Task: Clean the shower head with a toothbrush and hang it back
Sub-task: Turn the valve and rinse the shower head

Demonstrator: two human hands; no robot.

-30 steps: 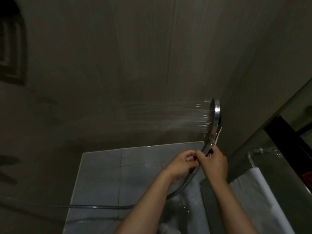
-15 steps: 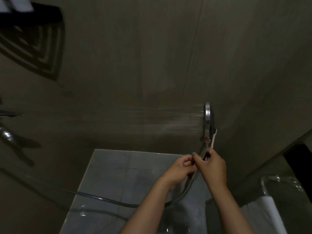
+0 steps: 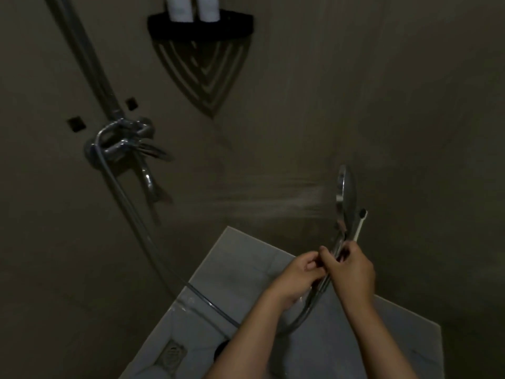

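Leftward, shower head [image 3: 347,192] sprays, toothbrush [image 3: 359,228] in right hand [image 3: 352,272]

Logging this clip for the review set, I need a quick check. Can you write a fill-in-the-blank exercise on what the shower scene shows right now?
1. The right hand grips the handle of the shower head together with a white-handled ____.
2. Water sprays from the shower head toward the picture's ____ side.
3. The black corner shelf holds ____ white bottles.

Missing words: toothbrush; left; two.
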